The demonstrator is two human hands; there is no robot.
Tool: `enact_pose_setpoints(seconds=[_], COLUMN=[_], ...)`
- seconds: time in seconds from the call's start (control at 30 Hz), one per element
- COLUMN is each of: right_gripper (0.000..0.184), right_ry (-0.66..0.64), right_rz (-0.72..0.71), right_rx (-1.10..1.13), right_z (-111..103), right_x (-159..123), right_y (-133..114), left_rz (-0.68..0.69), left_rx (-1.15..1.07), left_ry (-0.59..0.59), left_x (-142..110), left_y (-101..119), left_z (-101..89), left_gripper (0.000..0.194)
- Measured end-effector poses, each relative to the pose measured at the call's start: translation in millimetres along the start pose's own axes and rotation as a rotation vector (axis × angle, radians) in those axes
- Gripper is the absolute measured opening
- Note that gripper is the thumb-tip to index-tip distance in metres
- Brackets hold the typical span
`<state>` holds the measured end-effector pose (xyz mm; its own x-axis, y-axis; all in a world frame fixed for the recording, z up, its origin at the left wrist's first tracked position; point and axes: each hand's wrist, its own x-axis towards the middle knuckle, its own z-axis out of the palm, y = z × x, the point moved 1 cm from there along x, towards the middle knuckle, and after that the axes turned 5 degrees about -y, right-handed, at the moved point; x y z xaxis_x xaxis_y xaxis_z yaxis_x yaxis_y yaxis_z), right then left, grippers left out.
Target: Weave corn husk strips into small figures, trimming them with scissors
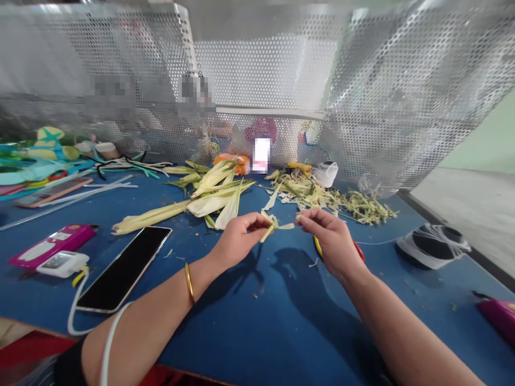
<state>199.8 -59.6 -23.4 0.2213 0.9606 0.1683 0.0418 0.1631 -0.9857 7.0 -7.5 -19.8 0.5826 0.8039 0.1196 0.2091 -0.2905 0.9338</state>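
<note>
Over the blue table, my left hand (243,236) is closed, pinching a small knotted piece of corn husk (274,224) with strips that stick out to several sides. My right hand (328,233) is closed just to the right, with a small pale bit of husk (299,217) between thumb and fingertips. A gap separates the two hands. Partly hidden below my right hand lies a tool with yellow and red parts (318,247). Corn husks (219,195) lie in a pile beyond my left hand, and shredded husk scraps (309,193) lie beyond my right.
A spool of white thread (433,245) stands at the right, its thread running left. At the left are a phone (126,268), a magenta item (50,246) and a white device (63,264) on a cord. Perforated clear sheeting (265,69) hangs across the back. Finished-looking small husk pieces (370,208) are heaped right.
</note>
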Motion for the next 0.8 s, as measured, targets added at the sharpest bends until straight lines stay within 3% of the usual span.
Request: enact_pose_setpoints(seconds=[0.07, 0.2, 0.33, 0.47, 0.57, 0.7, 0.8], right_gripper=[0.021, 0.018, 0.02, 0.019, 0.015, 0.011, 0.012], right_ry=[-0.037, -0.268, -0.438, -0.344, -0.233, -0.217, -0.256], right_rz=[-0.027, -0.047, 0.064, 0.026, -0.086, -0.278, -0.368], right_rx=[0.038, 0.065, 0.016, -0.092, -0.241, -0.457, -0.534], right_z=[-2, 1, 5, 8, 10, 16, 20], right_x=[0, -5, -10, -12, -15, -20, -24], right_y=[-4, -11, -13, -11, -10, -10, -11], left_rz=[0.028, 0.026, 0.006, -0.097, -0.236, -0.403, -0.392], left_rx=[-0.127, -0.304, -0.351, -0.306, -0.424, -0.762, -0.83], left_ry=[-0.016, -0.085, -0.1, 0.062, 0.159, 0.031, -0.019], left_x=[-2, -6, -6, -6, -8, -10, -11], left_y=[6, 10, 11, 9, 4, -1, -1], left_z=[0.4, 2.5, 3.6, 3.6, 5.1, 11.6, 14.6], left_gripper=[0.013, 0.016, 0.016, 0.017, 0.025, 0.038, 0.033])
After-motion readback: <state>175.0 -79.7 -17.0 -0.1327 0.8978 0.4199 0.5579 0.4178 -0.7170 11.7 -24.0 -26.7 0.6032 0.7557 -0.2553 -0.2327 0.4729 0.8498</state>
